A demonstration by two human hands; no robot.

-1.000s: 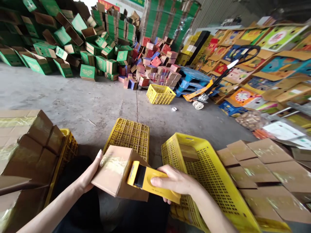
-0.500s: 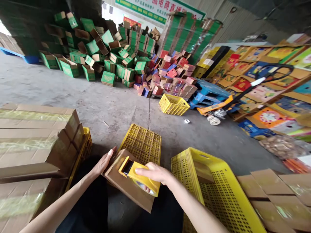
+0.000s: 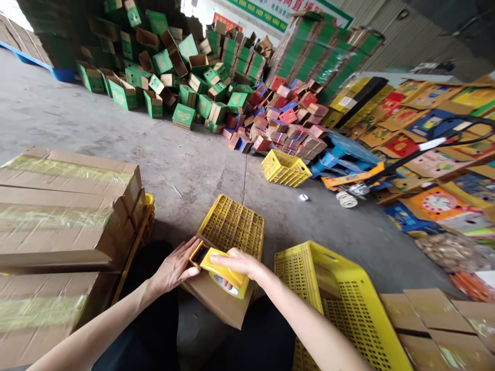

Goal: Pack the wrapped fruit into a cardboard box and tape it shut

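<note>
A small brown cardboard box [image 3: 216, 304] rests on my lap, its far end tipped away from me. My right hand [image 3: 240, 264] grips a yellow tape dispenser [image 3: 221, 269] and presses its front end onto the top of the box. My left hand [image 3: 175, 268] lies flat on the box's left side, fingertips touching the dispenser's front. An overturned yellow perforated crate [image 3: 234, 226] sits just beyond the box.
Taped brown cartons [image 3: 65, 206] are stacked at my left on a yellow crate. A big yellow crate [image 3: 340, 304] lies tilted at my right, flat cartons [image 3: 444, 324] beyond it. Green boxes [image 3: 170, 72], pink boxes [image 3: 286, 123], another crate [image 3: 285, 168] and a pallet jack [image 3: 359, 180] stand farther off.
The box has tipped away and down onto my lap. My right hand has carried the dispenser left across its top, and my left hand has slid from the box's edge onto its top.
</note>
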